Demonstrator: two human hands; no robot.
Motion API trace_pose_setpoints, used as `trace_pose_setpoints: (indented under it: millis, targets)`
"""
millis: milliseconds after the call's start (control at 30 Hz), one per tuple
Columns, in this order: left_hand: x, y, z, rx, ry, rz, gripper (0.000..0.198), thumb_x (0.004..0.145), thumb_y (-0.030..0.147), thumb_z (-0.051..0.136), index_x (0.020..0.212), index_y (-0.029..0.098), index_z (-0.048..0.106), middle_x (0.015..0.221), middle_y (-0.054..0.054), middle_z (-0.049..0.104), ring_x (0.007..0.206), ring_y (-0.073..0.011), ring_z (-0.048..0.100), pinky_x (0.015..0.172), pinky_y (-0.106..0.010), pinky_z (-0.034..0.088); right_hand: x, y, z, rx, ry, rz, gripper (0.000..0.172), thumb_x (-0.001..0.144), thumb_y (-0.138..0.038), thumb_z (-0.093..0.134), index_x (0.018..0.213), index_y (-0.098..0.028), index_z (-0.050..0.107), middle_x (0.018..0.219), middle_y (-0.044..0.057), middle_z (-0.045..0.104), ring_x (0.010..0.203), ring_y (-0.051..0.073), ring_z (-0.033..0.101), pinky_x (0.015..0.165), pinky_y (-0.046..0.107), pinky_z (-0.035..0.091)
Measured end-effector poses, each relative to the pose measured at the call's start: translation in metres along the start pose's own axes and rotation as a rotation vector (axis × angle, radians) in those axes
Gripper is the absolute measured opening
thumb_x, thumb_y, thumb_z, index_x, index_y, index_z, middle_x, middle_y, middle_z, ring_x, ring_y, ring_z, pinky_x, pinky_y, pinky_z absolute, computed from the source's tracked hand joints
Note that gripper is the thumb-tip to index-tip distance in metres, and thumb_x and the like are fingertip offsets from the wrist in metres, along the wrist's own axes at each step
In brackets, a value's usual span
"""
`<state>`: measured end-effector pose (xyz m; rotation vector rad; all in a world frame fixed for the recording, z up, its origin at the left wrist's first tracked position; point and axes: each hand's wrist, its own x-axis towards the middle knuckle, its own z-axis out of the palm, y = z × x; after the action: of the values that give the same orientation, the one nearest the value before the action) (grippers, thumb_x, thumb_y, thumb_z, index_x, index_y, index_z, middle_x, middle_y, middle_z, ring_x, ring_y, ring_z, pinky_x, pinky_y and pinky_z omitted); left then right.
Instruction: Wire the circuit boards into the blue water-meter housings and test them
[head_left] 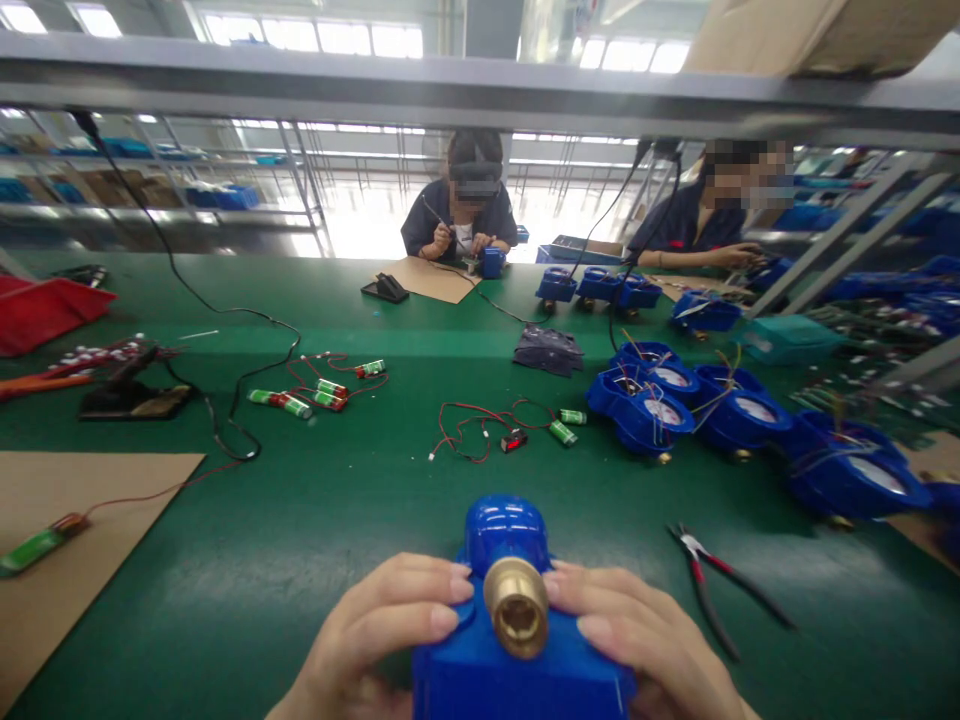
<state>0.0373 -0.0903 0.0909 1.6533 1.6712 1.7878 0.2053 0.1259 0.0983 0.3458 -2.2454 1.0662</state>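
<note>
A blue water meter (504, 530) with a threaded brass fitting (517, 607) pointing toward me is at the bottom centre. My left hand (397, 620) grips its left side, fingertips on the blue housing beside the fitting. On the opposite side, my right hand (637, 630) holds it the same way. Both thumbs are mostly hidden behind the housing. Right of my hands lie cutting pliers (720, 575) with red and black handles, jaws apart. Beyond the meter, green batteries (562, 432) with red and black wires rest on the green table (337, 520).
Several open blue meters (742, 405) with loose wires stand on the right. At left are a soldering iron stand (135, 390), a black cable, a cardboard sheet (82, 540) and a red bin (49, 312). Two co-workers sit across the table; a metal shelf beam (375, 85) spans overhead.
</note>
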Motion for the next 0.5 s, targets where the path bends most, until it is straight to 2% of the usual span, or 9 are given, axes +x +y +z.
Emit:
trace_pose_setpoints:
  millis: [67,133,200,267,333,400,500]
  targets:
    - [0.000,0.000,-0.002,-0.010,0.022,0.015,0.067,0.069,0.024,0.085,0.128,0.034,0.057,0.114,-0.006,0.074,0.101,-0.0225,0.071,0.087,-0.034,0.059,0.005,-0.001,0.003,0.034,0.020,0.010,0.068,0.078,-0.031,0.082,0.138,-0.032,0.049,0.115,0.008,0.074,0.099,0.023,0.073,0.088,0.029,0.059]
    - [0.000,0.000,-0.002,-0.037,0.069,-0.163,0.072,0.058,0.029,0.092,0.122,0.033,0.060,0.110,-0.003,0.073,0.097,-0.0196,0.070,0.086,-0.027,0.056,0.008,0.002,0.010,0.096,0.051,0.179,0.069,0.071,-0.035,0.086,0.131,-0.028,0.054,0.110,0.008,0.075,0.094,0.024,0.074,0.084,0.026,0.059]
    - [-0.001,-0.004,0.000,-0.148,0.119,-0.477,0.081,0.043,0.039,0.096,0.116,0.029,0.061,0.107,-0.002,0.072,0.096,-0.0205,0.069,0.082,-0.026,0.052,0.009,0.010,0.023,0.242,0.066,0.519,0.070,0.066,-0.041,0.087,0.127,-0.023,0.058,0.107,0.011,0.075,0.091,0.027,0.074,0.079,0.027,0.061]
    - [-0.004,-0.013,0.002,-0.318,0.192,-0.771,0.089,0.036,0.053,0.094,0.113,0.022,0.061,0.105,-0.006,0.073,0.097,-0.0240,0.068,0.080,-0.028,0.050,0.011,0.022,0.040,0.470,0.040,0.879,0.066,0.065,-0.048,0.083,0.121,-0.018,0.063,0.104,0.014,0.075,0.091,0.031,0.074,0.078,0.034,0.061]
    - [-0.010,-0.024,0.001,-0.440,0.288,-0.892,0.090,0.040,0.064,0.089,0.109,0.014,0.061,0.101,-0.011,0.074,0.096,-0.0264,0.067,0.083,-0.032,0.049,0.013,0.038,0.061,0.674,-0.007,1.106,0.063,0.062,-0.054,0.083,0.110,-0.016,0.068,0.101,0.016,0.076,0.092,0.034,0.073,0.082,0.039,0.060]
    - [-0.019,-0.035,-0.003,-0.461,0.364,-0.936,0.090,0.044,0.068,0.085,0.109,0.011,0.062,0.106,-0.016,0.073,0.098,-0.0279,0.067,0.081,-0.034,0.049,0.016,0.055,0.084,0.784,-0.048,1.194,0.061,0.058,-0.056,0.085,0.100,-0.015,0.071,0.098,0.016,0.076,0.091,0.035,0.073,0.084,0.041,0.058]
    - [-0.041,-0.046,-0.015,-0.390,0.471,-0.987,0.095,0.056,0.074,0.076,0.123,0.009,0.057,0.112,-0.021,0.070,0.092,-0.0280,0.068,0.064,-0.032,0.050,0.023,0.075,0.120,0.872,-0.100,1.239,0.067,0.049,-0.058,0.088,0.096,-0.014,0.072,0.094,0.018,0.076,0.089,0.036,0.073,0.079,0.042,0.058]
